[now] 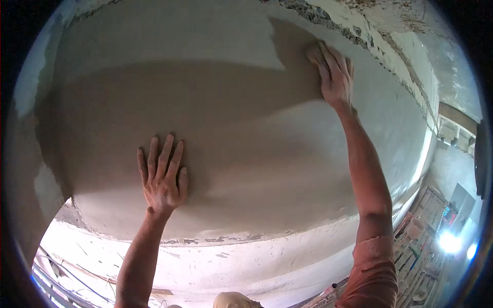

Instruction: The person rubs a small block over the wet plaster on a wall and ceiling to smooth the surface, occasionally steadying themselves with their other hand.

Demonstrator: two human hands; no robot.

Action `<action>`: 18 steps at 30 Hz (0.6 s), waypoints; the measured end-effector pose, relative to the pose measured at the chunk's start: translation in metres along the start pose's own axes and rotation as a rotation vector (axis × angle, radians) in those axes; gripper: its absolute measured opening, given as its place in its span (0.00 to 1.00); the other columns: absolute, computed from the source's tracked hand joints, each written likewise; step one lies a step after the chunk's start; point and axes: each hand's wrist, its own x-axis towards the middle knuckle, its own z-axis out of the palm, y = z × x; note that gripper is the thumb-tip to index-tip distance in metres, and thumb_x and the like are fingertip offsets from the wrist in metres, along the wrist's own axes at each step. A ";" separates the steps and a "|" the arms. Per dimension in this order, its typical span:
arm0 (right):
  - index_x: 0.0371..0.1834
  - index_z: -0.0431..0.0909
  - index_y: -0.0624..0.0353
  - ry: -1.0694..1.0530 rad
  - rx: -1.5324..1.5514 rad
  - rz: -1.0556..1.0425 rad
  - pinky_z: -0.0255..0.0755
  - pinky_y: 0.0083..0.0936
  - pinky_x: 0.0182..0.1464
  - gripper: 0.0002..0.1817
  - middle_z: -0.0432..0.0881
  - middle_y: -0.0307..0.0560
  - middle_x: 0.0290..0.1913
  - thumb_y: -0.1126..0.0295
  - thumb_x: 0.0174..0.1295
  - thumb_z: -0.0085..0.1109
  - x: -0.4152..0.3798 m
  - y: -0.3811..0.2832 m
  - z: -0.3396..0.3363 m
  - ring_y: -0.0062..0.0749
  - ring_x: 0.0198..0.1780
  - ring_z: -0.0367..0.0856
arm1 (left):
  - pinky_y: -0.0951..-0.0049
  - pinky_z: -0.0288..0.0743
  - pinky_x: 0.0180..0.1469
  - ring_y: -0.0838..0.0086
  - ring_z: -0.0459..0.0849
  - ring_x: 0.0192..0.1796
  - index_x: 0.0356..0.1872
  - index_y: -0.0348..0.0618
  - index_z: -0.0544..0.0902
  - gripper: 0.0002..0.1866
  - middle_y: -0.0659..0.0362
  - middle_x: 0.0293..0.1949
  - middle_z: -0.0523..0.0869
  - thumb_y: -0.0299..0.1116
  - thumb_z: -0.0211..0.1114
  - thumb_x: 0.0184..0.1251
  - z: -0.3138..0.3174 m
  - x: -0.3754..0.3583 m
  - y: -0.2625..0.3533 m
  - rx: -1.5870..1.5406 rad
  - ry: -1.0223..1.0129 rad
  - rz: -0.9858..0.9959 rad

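Note:
A broad stretch of smooth grey plaster [231, 128] fills the middle of the view. My left hand [163, 177] lies flat on it at the lower left, fingers spread, with nothing in it. Higher up on the right, my right hand [336, 77] presses a tan pad that looks like a sponge [311, 54] against the plaster. Most of this sponge is hidden under the fingers. Both arms reach upward, and their dark shadows fall across the plaster.
Rough, broken plaster edging [328, 23] runs along the top right. Below the grey area is a whitish wall band [221, 267]. At the lower right stand wooden planks [411, 267], a bucket [415, 227] and a bright lamp [450, 242]. Metal rails [51, 290] show at lower left.

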 end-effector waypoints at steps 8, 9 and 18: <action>0.73 0.77 0.39 -0.054 -0.119 -0.054 0.66 0.42 0.68 0.22 0.77 0.36 0.68 0.60 0.77 0.54 0.027 0.047 0.006 0.43 0.67 0.73 | 0.38 0.39 0.85 0.51 0.56 0.84 0.77 0.47 0.72 0.28 0.56 0.81 0.66 0.43 0.47 0.80 -0.002 0.003 0.000 0.012 0.036 0.057; 0.73 0.77 0.39 -0.057 -0.119 -0.055 0.66 0.42 0.68 0.22 0.77 0.36 0.68 0.60 0.77 0.54 0.015 0.050 -0.003 0.43 0.67 0.73 | 0.38 0.39 0.85 0.50 0.56 0.84 0.77 0.47 0.72 0.28 0.56 0.81 0.66 0.43 0.48 0.80 -0.002 0.002 0.000 0.010 0.016 0.044; 0.71 0.79 0.45 0.036 -0.072 0.013 0.69 0.43 0.65 0.22 0.78 0.38 0.68 0.63 0.75 0.56 0.036 0.011 0.004 0.45 0.62 0.76 | 0.37 0.39 0.85 0.50 0.56 0.84 0.77 0.47 0.72 0.29 0.54 0.81 0.66 0.42 0.48 0.79 -0.006 0.003 0.004 0.009 -0.018 0.021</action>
